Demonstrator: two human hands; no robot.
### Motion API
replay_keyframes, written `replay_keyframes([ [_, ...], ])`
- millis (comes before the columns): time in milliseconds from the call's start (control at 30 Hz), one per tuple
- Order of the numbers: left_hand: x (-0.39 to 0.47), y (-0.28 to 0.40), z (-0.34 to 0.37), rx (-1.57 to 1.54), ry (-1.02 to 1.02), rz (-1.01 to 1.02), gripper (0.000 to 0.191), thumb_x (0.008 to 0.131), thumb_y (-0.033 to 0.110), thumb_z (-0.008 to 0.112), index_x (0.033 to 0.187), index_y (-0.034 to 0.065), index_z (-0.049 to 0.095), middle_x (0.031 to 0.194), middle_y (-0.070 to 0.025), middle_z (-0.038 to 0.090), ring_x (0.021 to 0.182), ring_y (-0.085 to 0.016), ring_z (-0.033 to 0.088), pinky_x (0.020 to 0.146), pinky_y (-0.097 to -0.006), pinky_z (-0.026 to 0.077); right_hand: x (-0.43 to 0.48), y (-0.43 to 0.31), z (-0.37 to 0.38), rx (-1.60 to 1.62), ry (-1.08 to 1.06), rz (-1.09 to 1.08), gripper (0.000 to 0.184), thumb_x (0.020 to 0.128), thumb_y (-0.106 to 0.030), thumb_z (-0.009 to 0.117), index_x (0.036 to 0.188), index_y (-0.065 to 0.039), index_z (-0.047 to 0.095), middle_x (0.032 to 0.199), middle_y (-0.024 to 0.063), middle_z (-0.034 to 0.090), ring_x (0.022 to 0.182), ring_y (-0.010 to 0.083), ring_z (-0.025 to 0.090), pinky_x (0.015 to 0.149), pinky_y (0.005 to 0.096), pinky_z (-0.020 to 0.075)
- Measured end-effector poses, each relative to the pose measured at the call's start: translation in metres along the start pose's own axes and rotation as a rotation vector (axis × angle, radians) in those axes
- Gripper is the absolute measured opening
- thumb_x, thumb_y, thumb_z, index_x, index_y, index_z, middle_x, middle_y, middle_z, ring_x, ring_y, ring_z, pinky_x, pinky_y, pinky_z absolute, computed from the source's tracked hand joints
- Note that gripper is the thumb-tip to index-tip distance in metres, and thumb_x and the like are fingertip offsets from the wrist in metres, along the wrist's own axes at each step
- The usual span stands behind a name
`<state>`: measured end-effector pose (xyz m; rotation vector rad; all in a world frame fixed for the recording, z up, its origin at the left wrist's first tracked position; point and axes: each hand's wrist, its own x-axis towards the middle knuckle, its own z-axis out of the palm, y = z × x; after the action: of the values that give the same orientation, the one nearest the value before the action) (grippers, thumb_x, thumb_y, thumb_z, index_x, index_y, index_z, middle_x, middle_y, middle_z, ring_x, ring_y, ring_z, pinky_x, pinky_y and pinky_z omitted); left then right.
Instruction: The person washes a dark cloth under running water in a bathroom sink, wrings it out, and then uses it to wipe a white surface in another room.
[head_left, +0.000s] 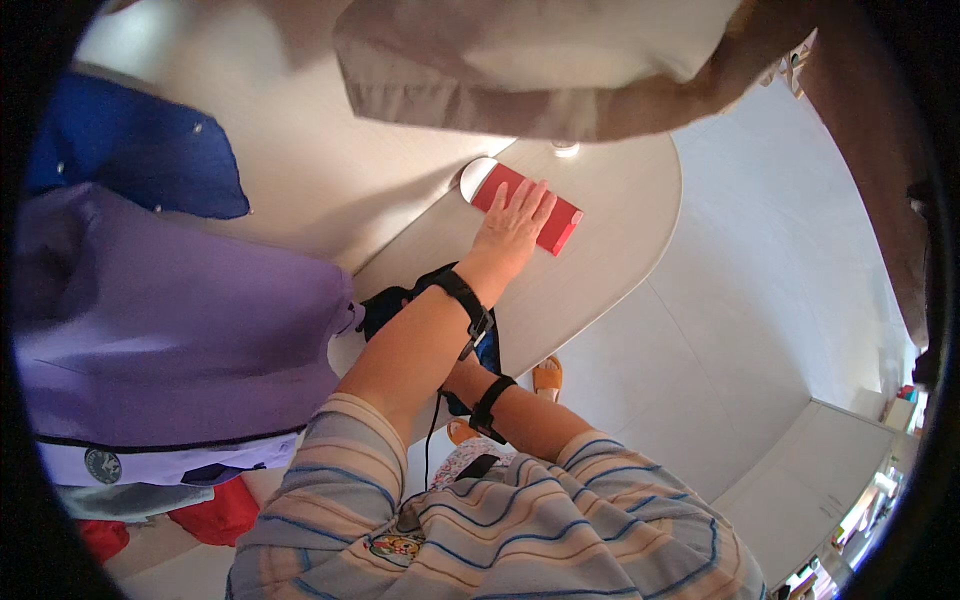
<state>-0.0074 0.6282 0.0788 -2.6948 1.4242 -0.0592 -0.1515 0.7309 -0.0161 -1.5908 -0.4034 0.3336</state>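
My left hand (514, 220) lies palm down across a red paper envelope (561, 229), its fingers slightly spread. A rounded white flap (478, 178) extends from the envelope's upper left end. Both rest on a pale tabletop (600, 247) with a curved outer edge. My right arm crosses beneath my left forearm. Only a part of my right hand (465, 376) shows, close to a dark blue and black fabric item (489, 351); its fingers are hidden. Black straps circle both wrists.
A small white round object (565, 149) stands at the table's far side. Beige cloth (525, 82) hangs over the top of the view. Purple fabric (180, 315) and blue fabric (142, 150) hang at left. A black cord (429, 450) runs downward. White cabinets (810, 457) stand at right.
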Motion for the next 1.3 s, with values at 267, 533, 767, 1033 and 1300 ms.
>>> replay_keyframes([
  [267,0.041,0.001,0.0,0.13,-0.169,0.151,0.068,0.082,0.011,0.062,0.145,0.01,0.036,0.135,-0.0158,0.046,0.132,-0.03,0.04,0.117,-0.0504,0.019,-0.01,-0.042,-0.021,-0.625,-0.021,0.099,0.049,0.098,-0.035,0.042,0.142,-0.014,0.045,0.149,0.0092,0.041,0.139,0.0288,0.033,0.115,0.0464,0.0229],
  [533,-0.025,-0.024,-0.062,-0.068,-0.203,0.071,0.084,0.065,0.006,0.077,0.14,0.0148,0.039,0.131,-0.0147,0.045,0.126,-0.033,0.044,0.112,-0.0519,0.028,-0.011,-0.042,-0.034,-0.889,0.137,-0.108,0.059,0.088,-0.043,0.055,0.137,-0.012,0.051,0.145,0.0127,0.045,0.137,0.0308,0.035,0.116,0.0468,0.0211],
  [767,-0.225,-0.089,-0.114,-0.184,-0.339,-0.211,0.079,0.068,-0.001,0.072,0.139,0.0149,0.042,0.135,-0.0162,0.041,0.132,-0.034,0.038,0.106,-0.0484,0.034,0.011,-0.062,-0.076,-0.988,0.343,0.119,0.059,0.081,-0.031,0.063,0.136,-0.016,0.049,0.145,0.0093,0.043,0.138,0.0282,0.033,0.115,0.0502,0.0211],
  [1033,-0.365,-0.072,-0.097,-0.087,-0.403,-0.296,0.074,0.071,-0.005,0.067,0.138,0.0136,0.043,0.138,-0.017,0.037,0.138,-0.037,0.03,0.114,-0.052,0.025,0.047,-0.049,0.0,-0.998,-0.074,-0.197,0.061,0.084,-0.04,0.062,0.14,-0.017,0.048,0.151,0.0117,0.036,0.142,0.0296,0.028,0.114,0.0539,0.0193],
  [1300,-0.401,-0.067,-0.056,-0.079,-0.469,-0.317,0.064,0.078,-0.002,0.061,0.138,0.0155,0.046,0.139,-0.0153,0.038,0.14,-0.035,0.027,0.116,-0.0506,0.024,0.131,-0.034,0.019,-1.044,-0.042,-0.189,0.056,0.087,-0.041,0.059,0.137,-0.02,0.052,0.148,0.0054,0.042,0.14,0.0229,0.032,0.117,0.0476,0.0202],
])
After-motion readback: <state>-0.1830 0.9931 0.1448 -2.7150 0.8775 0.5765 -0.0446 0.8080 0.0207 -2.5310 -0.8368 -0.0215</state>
